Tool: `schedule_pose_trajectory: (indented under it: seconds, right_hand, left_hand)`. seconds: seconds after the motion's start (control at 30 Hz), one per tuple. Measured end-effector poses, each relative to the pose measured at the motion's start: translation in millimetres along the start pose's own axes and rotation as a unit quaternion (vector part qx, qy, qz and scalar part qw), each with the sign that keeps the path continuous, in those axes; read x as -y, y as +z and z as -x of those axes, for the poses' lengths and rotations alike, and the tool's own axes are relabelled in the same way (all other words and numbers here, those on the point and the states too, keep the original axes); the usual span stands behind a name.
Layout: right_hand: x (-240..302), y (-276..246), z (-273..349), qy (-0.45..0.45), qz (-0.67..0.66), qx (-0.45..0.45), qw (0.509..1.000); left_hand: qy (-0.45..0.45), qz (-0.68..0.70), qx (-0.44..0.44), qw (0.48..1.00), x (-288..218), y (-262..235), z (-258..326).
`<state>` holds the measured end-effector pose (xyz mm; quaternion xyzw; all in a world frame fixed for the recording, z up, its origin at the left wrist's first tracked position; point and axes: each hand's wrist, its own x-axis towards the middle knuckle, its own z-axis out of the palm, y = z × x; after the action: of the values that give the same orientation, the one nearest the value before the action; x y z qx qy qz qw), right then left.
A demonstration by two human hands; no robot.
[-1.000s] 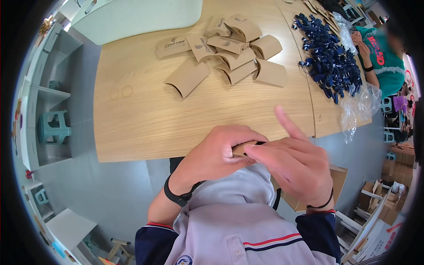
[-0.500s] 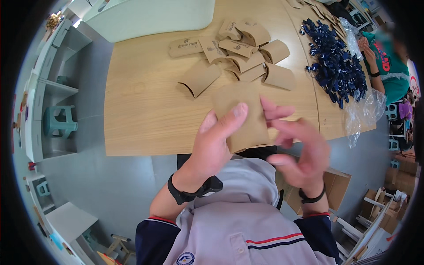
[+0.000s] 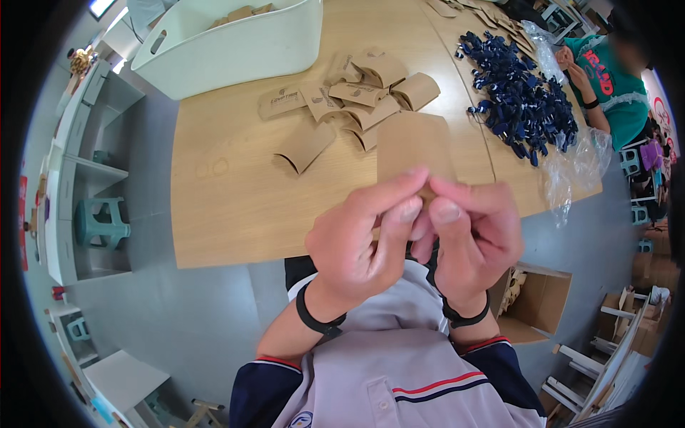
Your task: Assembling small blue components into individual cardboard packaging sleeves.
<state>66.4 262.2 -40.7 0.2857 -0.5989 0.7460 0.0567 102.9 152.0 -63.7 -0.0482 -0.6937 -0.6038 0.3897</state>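
Observation:
A brown kraft-paper pillow box is raised above the near part of the table, its plain face up. My left hand and my right hand both pinch its near end, thumbs and fingertips meeting at the middle of that edge. The fingers cover most of the near flap, so its fold cannot be made out. Just beyond lies a loose heap of similar pillow boxes, several with dark print. One box lies at the heap's near left, its curved open end toward me.
A white plastic bin holding brown pieces stands at the far left of the wooden table. Navy small items are heaped at right beside clear plastic. A co-worker is beyond. An open carton sits on the floor.
My right hand has closed in from the side and now pinches the box together with my left. The left grip has shifted from the box's side to its near end.

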Motion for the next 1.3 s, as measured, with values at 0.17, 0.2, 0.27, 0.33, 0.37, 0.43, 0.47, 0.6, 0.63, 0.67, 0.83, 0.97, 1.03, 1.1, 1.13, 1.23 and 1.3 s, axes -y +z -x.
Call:
schedule_pose_trajectory:
  seconds: [0.17,0.2,0.27,0.33,0.37,0.43,0.47,0.6,0.63,0.67,0.83,0.97,1.03,1.1,1.13,1.23,1.3]
  right_hand:
    - [1,1,-6,0.044,-0.05,-0.012,0.998]
    - [4,-1,-7,0.082,-0.048,0.015,0.995]
    - [3,-3,-7,0.121,-0.05,0.041,0.991]
    - [-9,-6,-10,0.096,-0.12,-0.022,0.988]
    - [-8,-10,-17,0.143,-0.153,-0.004,0.978]
    - [4,-4,-24,0.251,-0.21,0.014,0.945]
    - [10,0,-27,0.355,-0.265,0.032,0.896]
    - [-3,-6,-22,0.408,-0.301,0.043,0.861]
    - [5,0,-20,0.407,-0.268,-0.019,0.873]
    - [5,-2,-21,0.407,-0.267,-0.017,0.873]
    - [13,-10,-18,0.416,-0.225,0.208,0.856]
    - [20,-12,-19,0.399,-0.168,0.262,0.862]
    - [18,-9,-16,0.379,-0.148,0.23,0.884]
    - [13,-3,-13,0.358,-0.132,0.204,0.902]
    - [9,-1,-11,0.282,-0.006,0.187,0.941]
    - [4,5,-9,0.159,0.16,0.154,0.962]
    - [2,5,-9,0.118,0.197,0.145,0.962]
  left_hand:
    - [-0.006,0.004,-0.026,1.0,2,-1,-5]
    - [-0.008,0.001,-0.026,1.0,1,-1,-5]
    - [-0.024,0.02,-0.061,0.998,1,-2,-5]
    - [-0.026,0.041,-0.054,0.997,3,-6,0]
    - [-0.028,0.068,-0.049,0.996,4,-7,3]
    - [0.047,0.016,0.018,0.999,16,-12,3]
    - [0.123,-0.036,0.083,0.988,21,-15,2]
    - [0.136,-0.096,0.147,0.975,15,-35,0]
    - [0.12,-0.127,0.176,0.969,12,-48,0]
    - [0.102,-0.161,0.202,0.961,7,-57,-1]
    - [0.048,-0.161,0.14,0.976,-15,-49,-59]
    - [0.059,-0.091,0.365,0.925,-17,-61,-74]
    - [0.056,-0.104,0.382,0.916,-16,-61,-71]
    - [0.032,-0.14,0.354,0.924,-15,-60,-67]
    - [0.032,-0.141,0.353,0.924,-14,-58,-63]
    - [-0.028,-0.101,0.257,0.961,-6,-50,-47]
    - [-0.069,-0.037,0.228,0.97,-2,-48,-39]
